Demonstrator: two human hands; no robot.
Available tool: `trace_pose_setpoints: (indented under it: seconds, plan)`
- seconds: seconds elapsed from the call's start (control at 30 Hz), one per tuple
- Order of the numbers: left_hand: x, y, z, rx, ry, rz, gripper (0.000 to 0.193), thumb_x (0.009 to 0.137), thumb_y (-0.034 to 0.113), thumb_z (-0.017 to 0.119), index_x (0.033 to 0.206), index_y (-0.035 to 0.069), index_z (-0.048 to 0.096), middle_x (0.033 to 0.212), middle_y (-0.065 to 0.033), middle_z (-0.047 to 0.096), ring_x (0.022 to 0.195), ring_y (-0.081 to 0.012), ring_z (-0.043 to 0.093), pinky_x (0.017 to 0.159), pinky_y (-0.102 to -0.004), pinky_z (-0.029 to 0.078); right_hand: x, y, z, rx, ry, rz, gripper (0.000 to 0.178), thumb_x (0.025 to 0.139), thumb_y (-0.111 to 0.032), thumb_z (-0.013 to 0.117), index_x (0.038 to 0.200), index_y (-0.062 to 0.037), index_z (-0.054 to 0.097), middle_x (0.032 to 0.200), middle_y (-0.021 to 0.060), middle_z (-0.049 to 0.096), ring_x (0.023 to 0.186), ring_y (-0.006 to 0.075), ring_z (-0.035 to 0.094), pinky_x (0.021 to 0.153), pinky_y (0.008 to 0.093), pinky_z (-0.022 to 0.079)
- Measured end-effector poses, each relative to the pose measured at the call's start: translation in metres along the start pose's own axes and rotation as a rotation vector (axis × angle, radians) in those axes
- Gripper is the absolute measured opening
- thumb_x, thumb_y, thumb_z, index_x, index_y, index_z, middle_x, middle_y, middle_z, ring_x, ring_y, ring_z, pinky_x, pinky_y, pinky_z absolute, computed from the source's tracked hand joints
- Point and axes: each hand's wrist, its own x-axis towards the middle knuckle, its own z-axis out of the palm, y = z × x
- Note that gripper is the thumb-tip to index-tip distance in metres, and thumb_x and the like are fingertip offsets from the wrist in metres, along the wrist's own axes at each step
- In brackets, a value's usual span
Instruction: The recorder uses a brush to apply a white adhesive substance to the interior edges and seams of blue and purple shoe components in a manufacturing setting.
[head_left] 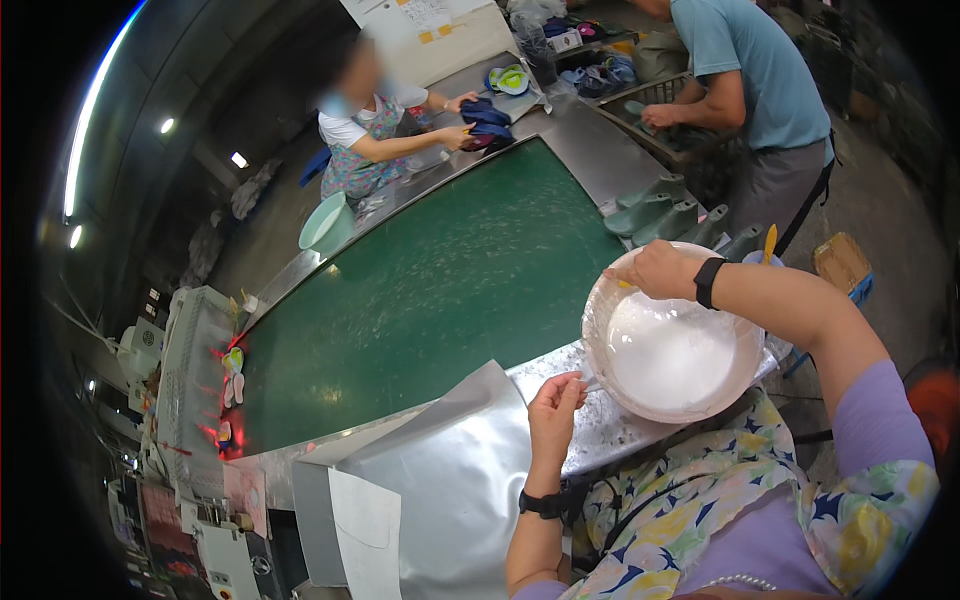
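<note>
A wide pale bucket [744, 385] stands on the metal table edge before me, with milky white liquid [670, 350] inside. My right hand [660, 270] is closed over its far-left rim. Between those fingers shows a short yellow handle [625, 284]; whatever it belongs to is hidden by the hand and the rim. Left of the bucket, my left hand [558, 405] is raised with thumb and fingers pinched together. Something thin and pale may stick out towards the bucket, too small to name.
A green conveyor belt [430, 280] runs leftward to a red-lit machine [200, 370], carrying sandal parts [233, 375]. Grey-green shoe lasts [650, 215] stand beyond the bucket. Opposite, one co-worker [365, 150] handles dark shoes [487, 122]; another [760, 90] leans over a crate [660, 130]. Metal sheeting [450, 450] lies nearby.
</note>
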Motion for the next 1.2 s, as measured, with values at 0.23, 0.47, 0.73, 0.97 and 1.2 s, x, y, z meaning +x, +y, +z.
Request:
trace_pose_setpoints:
  seconds: [0.23,0.47,0.73,0.97,1.2]
  plan:
    - [0.001,-0.002,-0.004,-0.002,0.006,-0.002,0.024,0.097,0.018,0.06,0.11,-0.001,0.065,0.092,-0.0057,0.069,0.081,-0.0093,0.062,0.076,-0.0237,0.051,0.0,0.018,0.008,0.076,-0.068,0.054,0.047,0.087,-0.017,0.057,0.134,-0.0263,0.056,0.086,0.0085,0.071,0.077,0.0259,0.07,0.065,0.0361,0.051]
    - [-0.002,-0.001,-0.003,0.006,-0.005,-0.039,0.023,0.096,0.016,0.059,0.11,-0.002,0.065,0.092,-0.0066,0.068,0.082,-0.0112,0.061,0.076,-0.024,0.05,-0.003,0.021,0.006,0.106,-0.096,0.07,0.047,0.085,-0.016,0.058,0.131,-0.0259,0.058,0.086,0.0114,0.07,0.079,0.0278,0.069,0.065,0.0382,0.051]
    - [-0.002,-0.002,-0.006,-0.049,0.059,0.006,0.022,0.095,0.016,0.062,0.11,0.0,0.065,0.093,-0.0067,0.068,0.08,-0.01,0.062,0.074,-0.0236,0.051,-0.026,0.042,-0.025,0.491,0.047,0.239,0.017,0.084,-0.02,0.062,0.093,-0.0058,0.067,0.077,0.0128,0.068,0.072,0.0265,0.068,0.063,0.0347,0.051]
    - [-0.003,-0.002,-0.007,-0.155,0.11,0.071,0.017,0.092,0.011,0.066,0.101,-0.003,0.064,0.087,-0.0068,0.068,0.077,-0.0117,0.062,0.073,-0.0243,0.051,-0.062,0.029,-0.048,1.808,0.067,0.391,0.033,0.091,-0.036,0.067,0.079,-0.0061,0.063,0.067,-0.0011,0.06,0.056,0.0038,0.049,0.051,0.0205,0.036]
    - [0.0,0.054,0.042,-0.311,0.043,0.043,0.016,0.094,0.01,0.064,0.101,-0.004,0.064,0.09,-0.0084,0.069,0.08,-0.0138,0.065,0.077,-0.0274,0.053,-0.066,-0.034,-0.061,1.666,0.09,0.25,0.046,0.093,-0.048,0.06,0.084,-0.003,0.067,0.065,0.0026,0.061,0.062,0.0105,0.058,0.054,0.0211,0.041]
